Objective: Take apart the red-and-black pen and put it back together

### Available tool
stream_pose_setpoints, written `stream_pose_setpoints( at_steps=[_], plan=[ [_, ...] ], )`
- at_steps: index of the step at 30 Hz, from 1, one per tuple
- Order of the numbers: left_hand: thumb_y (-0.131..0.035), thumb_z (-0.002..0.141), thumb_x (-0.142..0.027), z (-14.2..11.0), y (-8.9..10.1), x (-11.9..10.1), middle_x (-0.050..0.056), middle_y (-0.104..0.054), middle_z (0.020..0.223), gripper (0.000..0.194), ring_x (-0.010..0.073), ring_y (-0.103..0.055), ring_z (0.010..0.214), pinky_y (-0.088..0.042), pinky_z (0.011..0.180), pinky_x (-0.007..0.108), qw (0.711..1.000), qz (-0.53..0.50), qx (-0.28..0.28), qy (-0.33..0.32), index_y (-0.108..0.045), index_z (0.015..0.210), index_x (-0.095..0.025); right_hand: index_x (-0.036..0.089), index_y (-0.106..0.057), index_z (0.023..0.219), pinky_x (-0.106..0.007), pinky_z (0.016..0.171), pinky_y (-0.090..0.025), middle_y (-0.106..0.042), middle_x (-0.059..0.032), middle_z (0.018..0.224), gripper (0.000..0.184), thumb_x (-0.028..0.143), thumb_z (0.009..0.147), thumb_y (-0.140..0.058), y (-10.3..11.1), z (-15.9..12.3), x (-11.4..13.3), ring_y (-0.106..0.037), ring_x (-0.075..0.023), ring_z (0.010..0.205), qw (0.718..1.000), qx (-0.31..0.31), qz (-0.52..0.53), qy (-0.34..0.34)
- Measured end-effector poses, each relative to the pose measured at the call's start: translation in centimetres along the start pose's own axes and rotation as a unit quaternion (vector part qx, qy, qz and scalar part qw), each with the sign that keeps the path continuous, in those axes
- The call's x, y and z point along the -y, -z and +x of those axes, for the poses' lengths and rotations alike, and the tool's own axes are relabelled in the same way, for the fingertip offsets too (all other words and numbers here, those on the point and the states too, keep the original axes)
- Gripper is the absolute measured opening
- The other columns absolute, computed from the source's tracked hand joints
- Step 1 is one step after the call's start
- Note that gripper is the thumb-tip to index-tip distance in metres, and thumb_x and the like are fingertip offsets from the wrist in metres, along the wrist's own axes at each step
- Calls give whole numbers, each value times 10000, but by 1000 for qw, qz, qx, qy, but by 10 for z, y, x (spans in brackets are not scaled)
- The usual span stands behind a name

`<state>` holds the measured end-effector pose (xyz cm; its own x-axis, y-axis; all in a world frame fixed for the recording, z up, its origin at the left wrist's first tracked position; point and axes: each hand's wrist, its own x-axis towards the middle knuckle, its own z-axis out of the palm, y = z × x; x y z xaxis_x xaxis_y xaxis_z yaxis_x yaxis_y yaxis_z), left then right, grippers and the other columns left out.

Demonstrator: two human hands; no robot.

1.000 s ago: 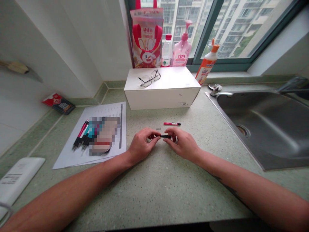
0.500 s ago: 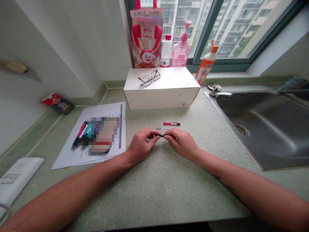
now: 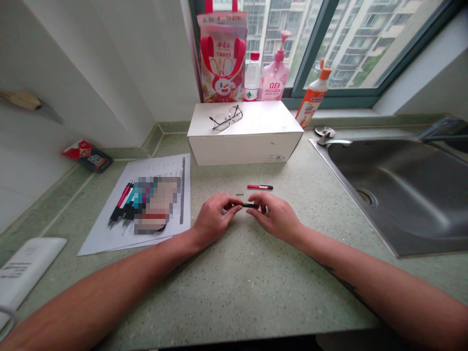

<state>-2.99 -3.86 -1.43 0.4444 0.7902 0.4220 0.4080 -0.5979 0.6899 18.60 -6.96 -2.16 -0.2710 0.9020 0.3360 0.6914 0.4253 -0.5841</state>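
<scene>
I pinch a slim black plastic pen barrel (image 3: 250, 205) between my 2 hands, just above the middle of the speckled green stone countertop (image 3: 248, 297). Its long axis runs almost level from left to right across my view, with 1 end pointing into each hand. My left hand (image 3: 212, 219) is curled, with its thumb and fingertips pressed together around the left end, where a bit of red shows but I can't make out the part. My right hand (image 3: 276, 217) pinches the right end between thumb and fingertips, so both tips of the barrel are hidden.

Just beyond my hands lie a short red-and-black pen barrel (image 3: 260, 187), roughly parallel to the one I hold, and a tiny dark pen part (image 3: 239, 194), too small to identify. To my left, a white printed sheet (image 3: 171, 165) carries a row of pink, teal and black pens (image 3: 122, 204), partly covered by a pixelated patch (image 3: 157, 204). Ahead sits a white cardboard box (image 3: 244, 146) with wire-rimmed glasses (image 3: 225, 118) on top. To my right is a stainless steel sink (image 3: 395, 195).
</scene>
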Motion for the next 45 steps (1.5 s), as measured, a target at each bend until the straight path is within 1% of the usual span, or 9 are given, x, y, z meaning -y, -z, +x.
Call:
stream_pose_setpoints(
  at_steps=[4,6,10,15,20,24,31,36,45],
  plan=[
    [-648,943,-273,1,1,-1,32,-714,801,115,153,-651,728,-547,716,306,1000,1,1,-2,-721,938,-184,200,-644,952,-299,665,-435,-665,-39,837,229,393,1004,-531,1,0,1,-587,-164,729,1000,7,-6,1],
    [-651,943,-278,1,1,-2,34,-720,810,118,153,-653,729,-549,719,310,1000,-1,1,-2,-722,940,-185,204,-654,958,-307,693,-446,-676,-47,860,249,391,1019,-501,1,1,2,-602,-172,766,1000,9,-6,3],
    [-657,940,-273,0,0,-1,34,-721,808,110,155,-655,728,-548,712,310,1000,1,4,3,-726,936,-188,204,-653,1040,-301,672,-448,-675,-43,865,243,422,987,-559,1,0,1,-587,-157,703,1000,5,-6,-6],
    [-664,932,-245,1,0,2,38,-727,834,85,168,-651,760,-529,716,320,1000,3,18,11,-722,939,-184,202,-659,933,-310,723,-449,-665,-49,868,247,395,1011,-527,6,2,4,-596,-173,783,1000,1,-11,18],
    [-691,898,-194,2,0,0,49,-717,887,28,213,-620,883,-504,823,386,996,59,69,-28,-715,911,-190,204,-653,967,-317,742,-457,-651,-50,914,194,342,1003,-523,11,6,1,-593,-166,773,999,-23,-36,-9],
    [-732,849,-208,1,-2,-2,68,-686,951,42,237,-593,926,-484,858,419,988,113,98,-37,-714,884,-194,210,-641,908,-326,727,-456,-643,-57,929,113,293,944,-573,11,8,-6,-597,-181,787,996,-2,-90,-16],
    [-648,918,-233,18,-5,10,90,-656,981,125,260,-558,965,-456,868,424,981,189,39,-26,-714,1009,-178,220,-630,831,-335,721,-450,-636,-64,906,77,239,894,-590,11,11,-8,-594,-212,849,990,32,-137,-9],
    [-679,906,-260,28,-8,18,79,-655,940,113,253,-541,910,-444,810,396,972,229,56,-16,-725,981,-189,218,-625,788,-339,700,-443,-629,-71,863,122,241,891,-563,11,12,-10,-582,-208,799,987,29,-161,-7],
    [-629,935,-217,24,-5,17,82,-648,908,107,246,-533,887,-432,789,385,967,242,73,-24,-700,871,-168,211,-624,802,-345,704,-457,-634,-83,872,150,248,914,-530,9,11,-11,-596,-219,818,984,20,-174,-3]
  ],
)
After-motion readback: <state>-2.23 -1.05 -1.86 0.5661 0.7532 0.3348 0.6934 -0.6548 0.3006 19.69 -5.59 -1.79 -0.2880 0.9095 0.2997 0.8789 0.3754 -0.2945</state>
